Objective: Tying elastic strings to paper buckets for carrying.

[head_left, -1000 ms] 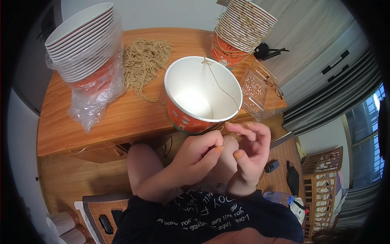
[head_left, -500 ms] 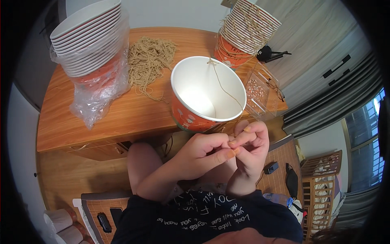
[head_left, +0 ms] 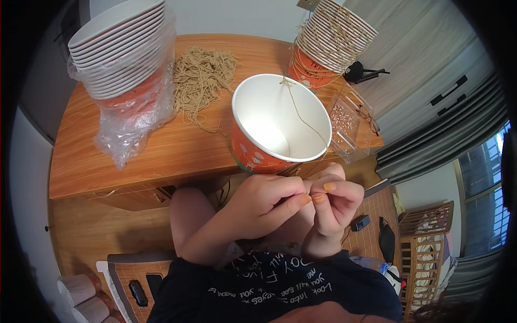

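A white-lined orange paper bucket (head_left: 257, 156) stands tilted at the table's near edge. A thin piece of twine (head_left: 296, 107) is knotted through its far rim, crosses the opening and drops over the near right rim toward my hands. My left hand (head_left: 272, 202) is closed, thumb and forefinger pinched. Against its fingertips, my right hand (head_left: 338, 199) is closed too, fingers curled and pinching. Both hands meet just below the bucket, at the twine's end; the fingers hide that end and anything small on it.
On the wooden table (head_left: 145, 156), a stack of buckets (head_left: 121, 64) in clear plastic stands left, beside a heap of loose twine (head_left: 202, 81). Another stack with twine handles (head_left: 334, 40) stands back right. A clear tray (head_left: 350, 126) holds small pinkish pieces; glasses (head_left: 366, 113) lie on it.
My right hand has shifted slightly right, and its fingers now overlap the left ones less. The view has moved a little; the bucket stays in place.
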### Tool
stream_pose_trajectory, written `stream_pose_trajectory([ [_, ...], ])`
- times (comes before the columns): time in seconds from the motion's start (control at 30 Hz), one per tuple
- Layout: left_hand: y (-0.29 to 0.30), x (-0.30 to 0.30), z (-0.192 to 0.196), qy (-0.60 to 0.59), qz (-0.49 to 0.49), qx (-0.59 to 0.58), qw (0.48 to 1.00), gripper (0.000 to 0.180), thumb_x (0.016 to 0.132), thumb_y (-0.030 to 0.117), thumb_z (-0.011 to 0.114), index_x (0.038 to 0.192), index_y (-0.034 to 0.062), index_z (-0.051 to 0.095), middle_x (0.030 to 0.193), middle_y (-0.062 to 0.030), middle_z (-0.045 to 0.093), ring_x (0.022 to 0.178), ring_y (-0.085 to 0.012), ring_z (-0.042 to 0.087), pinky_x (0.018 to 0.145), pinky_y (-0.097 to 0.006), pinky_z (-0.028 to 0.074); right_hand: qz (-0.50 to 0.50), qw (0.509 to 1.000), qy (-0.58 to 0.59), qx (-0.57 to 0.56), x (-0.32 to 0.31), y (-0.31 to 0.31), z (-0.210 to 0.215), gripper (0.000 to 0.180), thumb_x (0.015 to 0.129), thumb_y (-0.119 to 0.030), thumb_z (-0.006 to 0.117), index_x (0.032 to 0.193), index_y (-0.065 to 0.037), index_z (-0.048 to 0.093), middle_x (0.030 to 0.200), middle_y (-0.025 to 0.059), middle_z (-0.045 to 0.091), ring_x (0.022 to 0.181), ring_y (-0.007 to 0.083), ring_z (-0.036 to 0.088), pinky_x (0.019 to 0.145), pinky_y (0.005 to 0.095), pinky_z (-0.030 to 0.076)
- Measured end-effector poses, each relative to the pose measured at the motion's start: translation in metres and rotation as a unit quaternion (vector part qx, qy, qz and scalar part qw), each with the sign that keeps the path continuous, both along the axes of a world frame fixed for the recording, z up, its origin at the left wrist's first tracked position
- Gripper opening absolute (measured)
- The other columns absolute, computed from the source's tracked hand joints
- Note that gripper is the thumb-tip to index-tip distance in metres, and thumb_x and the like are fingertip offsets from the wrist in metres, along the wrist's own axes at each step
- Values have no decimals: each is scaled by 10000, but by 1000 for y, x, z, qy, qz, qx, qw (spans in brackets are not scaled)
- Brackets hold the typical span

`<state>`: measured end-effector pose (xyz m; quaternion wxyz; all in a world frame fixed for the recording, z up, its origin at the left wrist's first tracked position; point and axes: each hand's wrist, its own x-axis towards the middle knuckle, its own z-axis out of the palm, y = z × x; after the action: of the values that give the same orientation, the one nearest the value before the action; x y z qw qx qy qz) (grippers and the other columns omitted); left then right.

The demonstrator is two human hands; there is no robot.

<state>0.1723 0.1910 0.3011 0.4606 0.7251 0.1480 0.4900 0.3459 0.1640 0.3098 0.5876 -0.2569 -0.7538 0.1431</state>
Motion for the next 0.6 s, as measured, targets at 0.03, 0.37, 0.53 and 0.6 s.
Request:
stream_pose_trajectory([
  [0.03,0,1,0,-9,9,5,1000,160,899,122,603,772,29,571,659,-119,564,597,-300,582,536,-368,437,0,1000,0,-1,-2,1,-1,250,871,-26,676,1085,-65,555,859,65,653,763,174,531,791,323,379],
  [0.37,-10,11,-9,-7,292,154,944,147,800,121,668,712,94,553,595,-61,520,514,-247,541,484,-351,427,-45,999,8,12,-2,7,3,345,869,-138,714,1146,-64,523,873,53,641,813,182,530,832,337,371],
  [0.53,-10,15,-8,91,430,164,883,147,789,133,684,713,117,558,609,-27,545,530,-221,558,482,-334,439,-158,984,-63,52,-2,12,9,328,801,-75,731,1092,-66,578,988,75,666,916,233,547,881,351,378],
  [0.6,-9,17,-8,106,438,157,879,147,798,139,684,720,117,561,617,-25,550,540,-215,565,488,-333,443,-196,974,-98,63,-2,17,9,322,783,-52,729,1074,-69,595,1032,75,674,939,238,553,887,351,374],
])
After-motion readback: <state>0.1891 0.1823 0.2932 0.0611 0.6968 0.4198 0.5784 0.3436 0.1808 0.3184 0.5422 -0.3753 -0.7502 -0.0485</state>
